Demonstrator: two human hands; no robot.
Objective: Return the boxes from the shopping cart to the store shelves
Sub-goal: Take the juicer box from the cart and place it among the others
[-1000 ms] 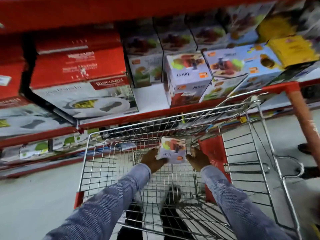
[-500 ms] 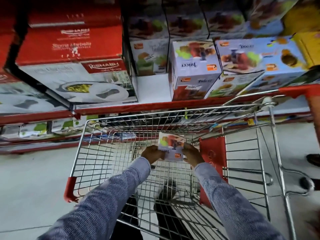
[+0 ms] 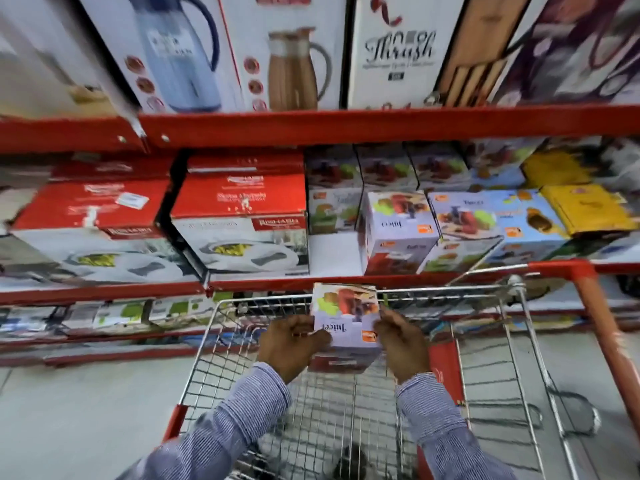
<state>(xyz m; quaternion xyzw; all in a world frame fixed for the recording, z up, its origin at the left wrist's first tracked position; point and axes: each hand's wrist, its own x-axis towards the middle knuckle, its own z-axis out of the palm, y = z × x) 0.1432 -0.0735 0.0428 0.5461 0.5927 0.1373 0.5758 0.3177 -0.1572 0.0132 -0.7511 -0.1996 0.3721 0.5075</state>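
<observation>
A small lilac juicer box point(image 3: 346, 318) with fruit pictures is held above the wire shopping cart point(image 3: 512, 341), level with its far rim. My left hand point(image 3: 291, 344) grips its left side and my right hand point(image 3: 403, 344) grips its right side. Straight ahead, the middle shelf point(image 3: 277, 284) has a bare white gap point(image 3: 330, 254) between a red-and-white cookware box point(image 3: 242, 233) and another juicer box point(image 3: 398, 230) of the same print. The cart's basket shows no other box in view.
More juicer boxes point(image 3: 467, 223) and a yellow box point(image 3: 585, 209) fill the shelf to the right. Flask boxes point(image 3: 284, 53) stand on the upper shelf. A red upright post point(image 3: 602, 327) runs by the cart's right side. Grey floor lies to the left.
Both hands have lifted the juicer box from low inside the cart up to its far rim. The view has tilted upward, showing the upper shelf.
</observation>
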